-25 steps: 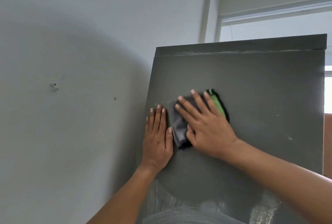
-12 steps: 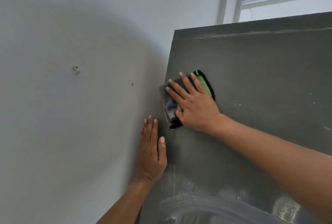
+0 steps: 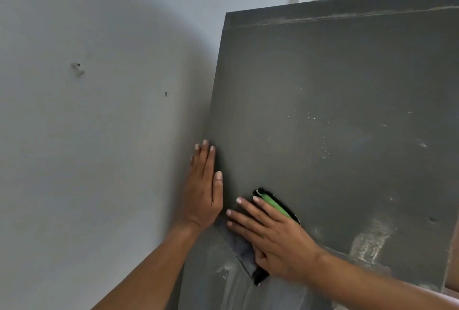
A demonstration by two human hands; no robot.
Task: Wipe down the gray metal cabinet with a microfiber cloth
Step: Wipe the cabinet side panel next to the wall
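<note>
- The cloth point(image 3: 273, 206) lies flat on the cabinet point(image 3: 335, 101) side panel, low near its left edge, pinned under my right hand point(image 3: 275, 237). That grip is wide open: fingers straight and spread, pressing rather than clutching. With nothing curled round it, the folded cloth could slide out or bunch up on a hard stroke.
- My left hand point(image 3: 203, 190) is also open and holds nothing, flat at the panel's edge by the wall point(image 3: 99, 148). A sideways wipe may knock into it or run the cloth off the edge.
- Pale specks and streaks dot the panel above and to the right; a loaded cloth might only smear them.
- Leaning hard could rock the tall cabinet.
</note>
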